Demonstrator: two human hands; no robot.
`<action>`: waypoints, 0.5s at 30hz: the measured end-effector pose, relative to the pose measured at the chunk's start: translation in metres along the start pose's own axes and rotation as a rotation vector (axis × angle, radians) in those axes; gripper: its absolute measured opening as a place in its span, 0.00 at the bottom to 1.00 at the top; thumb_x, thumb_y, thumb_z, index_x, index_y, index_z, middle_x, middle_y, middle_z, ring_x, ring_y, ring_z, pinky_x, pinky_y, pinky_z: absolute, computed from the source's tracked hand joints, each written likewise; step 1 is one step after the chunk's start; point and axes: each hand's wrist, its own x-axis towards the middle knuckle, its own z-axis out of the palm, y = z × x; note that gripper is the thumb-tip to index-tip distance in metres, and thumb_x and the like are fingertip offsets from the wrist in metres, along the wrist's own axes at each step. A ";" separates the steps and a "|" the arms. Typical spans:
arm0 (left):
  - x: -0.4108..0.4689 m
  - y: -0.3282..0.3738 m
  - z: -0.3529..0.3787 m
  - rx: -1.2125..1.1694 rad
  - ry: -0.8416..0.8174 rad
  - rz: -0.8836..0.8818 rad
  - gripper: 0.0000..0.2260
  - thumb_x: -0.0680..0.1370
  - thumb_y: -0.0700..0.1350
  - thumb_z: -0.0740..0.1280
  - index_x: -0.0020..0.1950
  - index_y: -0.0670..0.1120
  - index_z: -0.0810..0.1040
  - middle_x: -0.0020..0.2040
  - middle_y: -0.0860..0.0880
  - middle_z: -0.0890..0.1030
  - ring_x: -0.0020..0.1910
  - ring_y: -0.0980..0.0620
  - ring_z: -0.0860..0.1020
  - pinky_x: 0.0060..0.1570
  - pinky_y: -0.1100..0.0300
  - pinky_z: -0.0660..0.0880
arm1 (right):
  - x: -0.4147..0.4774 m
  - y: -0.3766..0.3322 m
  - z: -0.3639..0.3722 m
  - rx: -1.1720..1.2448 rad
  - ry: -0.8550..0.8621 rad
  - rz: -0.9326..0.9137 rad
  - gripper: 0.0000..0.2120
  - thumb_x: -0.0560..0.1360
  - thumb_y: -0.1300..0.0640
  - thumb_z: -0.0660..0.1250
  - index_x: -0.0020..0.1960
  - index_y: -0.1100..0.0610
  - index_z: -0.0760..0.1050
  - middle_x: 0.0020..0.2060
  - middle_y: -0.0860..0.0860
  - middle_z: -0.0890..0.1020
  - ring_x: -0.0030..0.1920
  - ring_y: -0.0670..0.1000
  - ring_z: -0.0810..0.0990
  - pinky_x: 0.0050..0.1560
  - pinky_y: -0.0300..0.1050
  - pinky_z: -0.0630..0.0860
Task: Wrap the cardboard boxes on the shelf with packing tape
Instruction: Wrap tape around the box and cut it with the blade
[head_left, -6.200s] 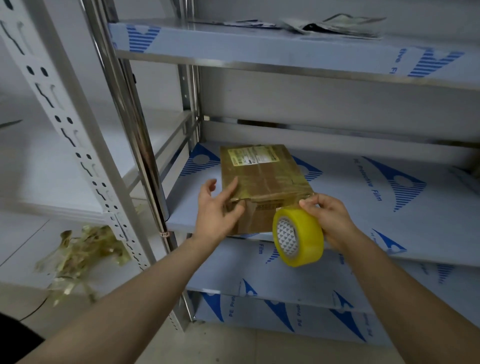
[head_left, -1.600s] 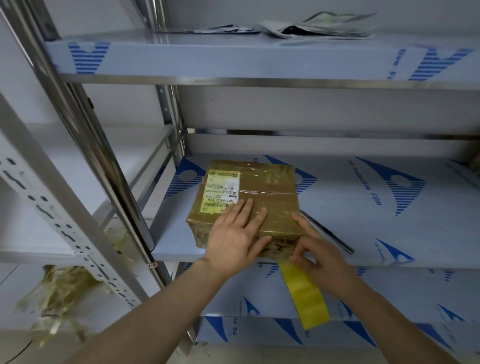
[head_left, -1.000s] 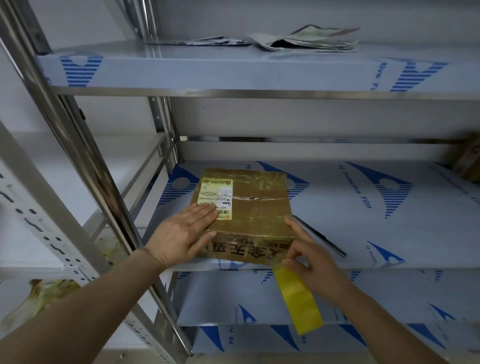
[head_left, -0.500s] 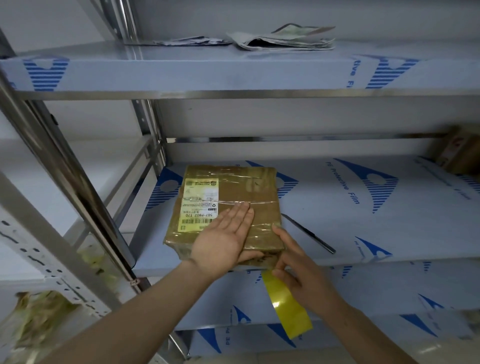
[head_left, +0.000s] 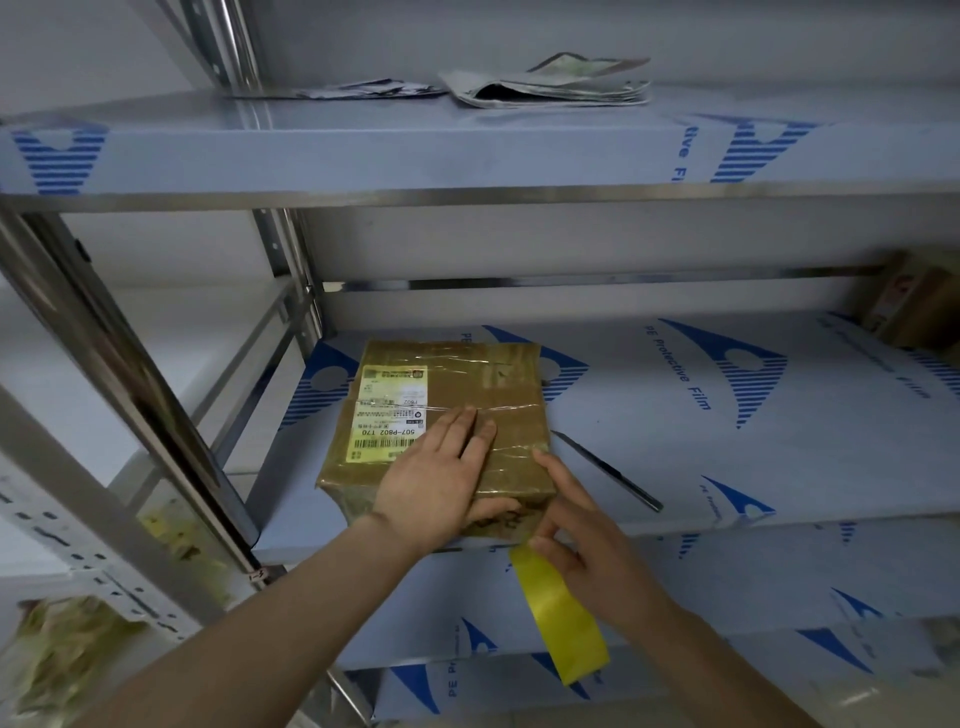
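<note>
Cardboard box (head_left: 467, 384) lies flat at the front edge of the shelf (head_left: 727, 467). Left hand (head_left: 436, 483) rests on the box top, fingers straight and flat. Right hand (head_left: 587, 545) is at the box's near right corner, fingers pinching the yellow tape strip (head_left: 561, 618) that hangs below the box. A slender dark tool (head_left: 608, 470) lies just right of the box.

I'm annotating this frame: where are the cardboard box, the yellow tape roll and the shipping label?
cardboard box (head_left: 511, 384), head view, taped top face
yellow tape roll (head_left: 561, 623), head view, outer yellow band
shipping label (head_left: 387, 410), head view, printed middle
</note>
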 end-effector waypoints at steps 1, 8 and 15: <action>0.001 -0.001 0.000 -0.003 -0.006 -0.002 0.42 0.75 0.71 0.39 0.65 0.43 0.76 0.61 0.42 0.79 0.60 0.44 0.78 0.52 0.53 0.78 | 0.002 0.001 0.000 0.015 0.006 0.002 0.13 0.76 0.64 0.65 0.38 0.52 0.66 0.75 0.43 0.55 0.68 0.28 0.60 0.56 0.24 0.65; 0.003 -0.004 -0.005 -0.043 -0.077 0.037 0.40 0.67 0.75 0.32 0.77 0.62 0.46 0.74 0.44 0.59 0.72 0.43 0.60 0.67 0.50 0.66 | -0.007 -0.008 -0.001 0.061 0.125 0.020 0.09 0.77 0.53 0.64 0.39 0.54 0.71 0.73 0.43 0.59 0.63 0.29 0.66 0.51 0.24 0.68; 0.000 0.013 -0.020 -0.513 0.168 0.138 0.30 0.67 0.56 0.60 0.69 0.50 0.72 0.71 0.47 0.69 0.71 0.48 0.63 0.67 0.49 0.60 | -0.023 -0.020 -0.012 0.130 0.248 0.159 0.09 0.74 0.56 0.70 0.39 0.46 0.73 0.61 0.43 0.66 0.57 0.33 0.71 0.45 0.30 0.73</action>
